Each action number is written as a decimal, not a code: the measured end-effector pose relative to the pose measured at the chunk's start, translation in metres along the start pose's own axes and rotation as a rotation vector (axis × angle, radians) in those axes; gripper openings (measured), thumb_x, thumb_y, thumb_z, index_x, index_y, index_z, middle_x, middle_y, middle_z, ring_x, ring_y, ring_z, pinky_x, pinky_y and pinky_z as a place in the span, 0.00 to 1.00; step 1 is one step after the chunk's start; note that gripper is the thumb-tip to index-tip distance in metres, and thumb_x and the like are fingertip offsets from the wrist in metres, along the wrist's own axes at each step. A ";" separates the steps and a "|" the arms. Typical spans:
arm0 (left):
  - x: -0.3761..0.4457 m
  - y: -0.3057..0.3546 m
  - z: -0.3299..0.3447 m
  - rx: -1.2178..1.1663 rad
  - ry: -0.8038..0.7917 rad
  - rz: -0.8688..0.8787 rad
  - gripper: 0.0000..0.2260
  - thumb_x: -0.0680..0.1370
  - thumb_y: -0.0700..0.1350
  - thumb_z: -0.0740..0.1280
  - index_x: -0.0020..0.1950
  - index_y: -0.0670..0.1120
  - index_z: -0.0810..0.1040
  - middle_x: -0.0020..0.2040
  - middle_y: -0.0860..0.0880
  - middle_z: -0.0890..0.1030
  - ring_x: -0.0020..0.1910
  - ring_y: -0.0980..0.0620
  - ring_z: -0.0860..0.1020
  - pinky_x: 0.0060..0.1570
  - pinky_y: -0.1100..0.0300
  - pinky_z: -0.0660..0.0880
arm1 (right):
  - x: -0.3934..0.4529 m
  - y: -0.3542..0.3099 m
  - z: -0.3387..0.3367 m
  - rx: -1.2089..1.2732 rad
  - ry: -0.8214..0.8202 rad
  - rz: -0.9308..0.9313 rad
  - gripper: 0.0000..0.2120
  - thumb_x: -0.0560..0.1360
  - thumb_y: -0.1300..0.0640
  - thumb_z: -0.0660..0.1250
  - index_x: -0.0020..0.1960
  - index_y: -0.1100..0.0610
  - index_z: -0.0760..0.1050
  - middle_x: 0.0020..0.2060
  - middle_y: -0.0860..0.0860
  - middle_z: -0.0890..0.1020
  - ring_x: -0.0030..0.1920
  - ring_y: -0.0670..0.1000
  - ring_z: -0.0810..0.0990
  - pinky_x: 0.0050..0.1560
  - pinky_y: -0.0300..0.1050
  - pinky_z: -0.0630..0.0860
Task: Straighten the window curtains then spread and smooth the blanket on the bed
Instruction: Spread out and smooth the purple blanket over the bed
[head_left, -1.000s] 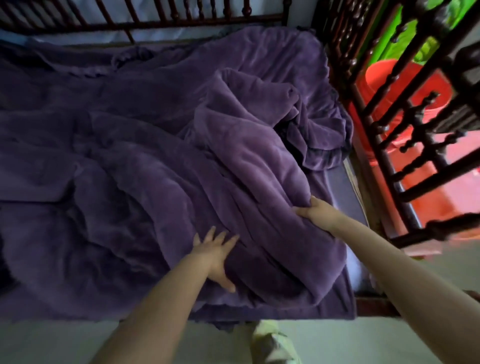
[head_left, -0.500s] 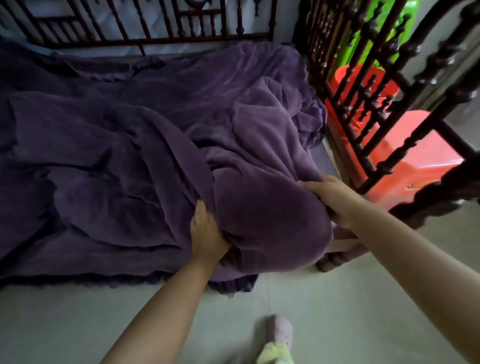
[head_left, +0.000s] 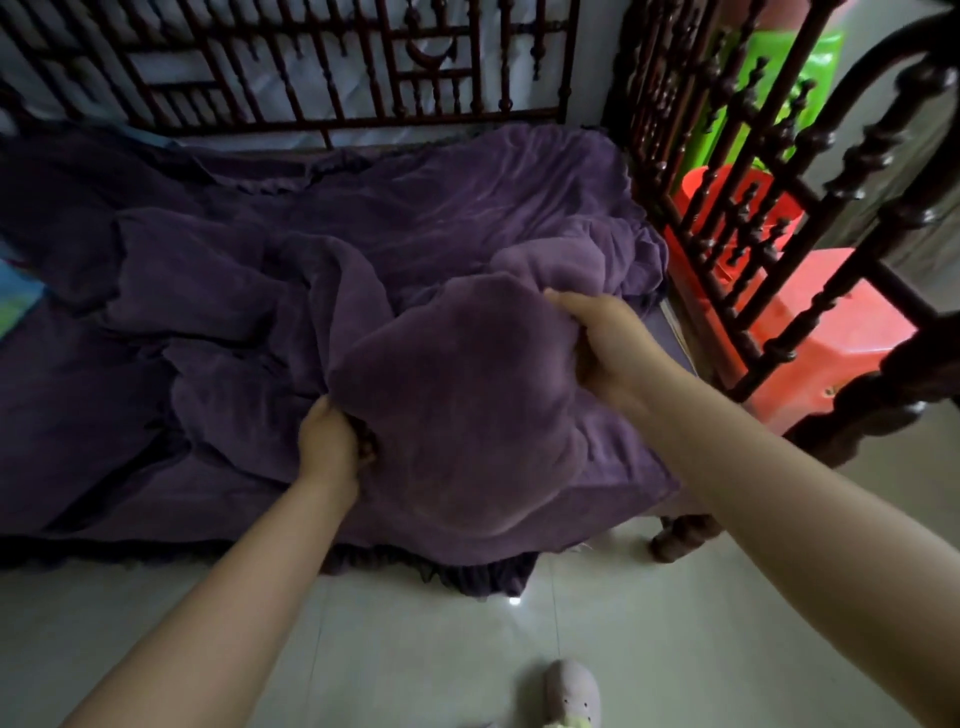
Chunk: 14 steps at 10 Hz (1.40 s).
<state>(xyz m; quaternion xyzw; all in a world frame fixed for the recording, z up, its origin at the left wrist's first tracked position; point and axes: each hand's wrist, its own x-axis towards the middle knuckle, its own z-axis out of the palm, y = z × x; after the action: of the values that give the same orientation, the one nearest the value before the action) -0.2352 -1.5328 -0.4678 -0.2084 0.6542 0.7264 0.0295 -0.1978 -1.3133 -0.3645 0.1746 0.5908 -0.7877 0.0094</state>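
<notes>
The left hand (head_left: 332, 447) is closed on a gathered fold of the purple blanket (head_left: 467, 405) near the front edge of the bed, fingers curled into the cloth, while the right hand (head_left: 602, 343) grips the same raised part farther back and to the right, its fingers wrapped over the top of the bunch. The two hands are well apart, and the cloth between them stands up off the bed as a rounded hump that spills over the front edge toward the floor (head_left: 415, 649). The rest of the blanket lies rumpled across the bed, with deep creases running to the left and a lumpy heap at the right end beside the dark wooden railing (head_left: 727, 218). No window curtain is in view, so the step in hand looks like the second one, spreading the blanket, and it seems early in that step, since little of the cloth lies flat. The next move probably calls for lifting and drawing the held part outward to open the fold, then laying it down square with the bed's edge before smoothing the creases. A red plastic stool (head_left: 810, 338) stands behind the railing, and a slipper (head_left: 571, 691) shows on the floor below.
</notes>
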 end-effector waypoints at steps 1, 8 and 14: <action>-0.019 0.013 0.006 0.047 -0.152 0.021 0.13 0.81 0.44 0.54 0.40 0.48 0.75 0.39 0.46 0.79 0.38 0.47 0.79 0.36 0.64 0.79 | 0.024 -0.024 0.025 0.035 -0.044 -0.076 0.10 0.77 0.61 0.59 0.38 0.57 0.72 0.30 0.50 0.79 0.30 0.47 0.78 0.34 0.39 0.76; 0.260 0.129 0.087 1.044 0.509 0.217 0.20 0.73 0.38 0.66 0.63 0.40 0.66 0.62 0.35 0.71 0.60 0.36 0.71 0.57 0.44 0.70 | 0.378 -0.038 0.034 -1.134 -0.483 -0.154 0.38 0.74 0.48 0.66 0.75 0.48 0.46 0.76 0.48 0.51 0.76 0.54 0.47 0.75 0.55 0.47; 0.301 0.075 0.117 0.876 0.167 0.056 0.20 0.71 0.32 0.59 0.61 0.44 0.75 0.55 0.38 0.80 0.54 0.39 0.77 0.54 0.54 0.73 | 0.436 0.034 -0.042 -1.194 -0.104 -0.055 0.17 0.69 0.68 0.59 0.53 0.55 0.76 0.50 0.58 0.83 0.52 0.57 0.80 0.48 0.41 0.72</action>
<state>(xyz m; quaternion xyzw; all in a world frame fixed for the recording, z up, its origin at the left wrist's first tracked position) -0.5639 -1.5001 -0.4938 -0.2166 0.9057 0.3619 0.0423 -0.5883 -1.2011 -0.5309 0.0850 0.9342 -0.3269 0.1147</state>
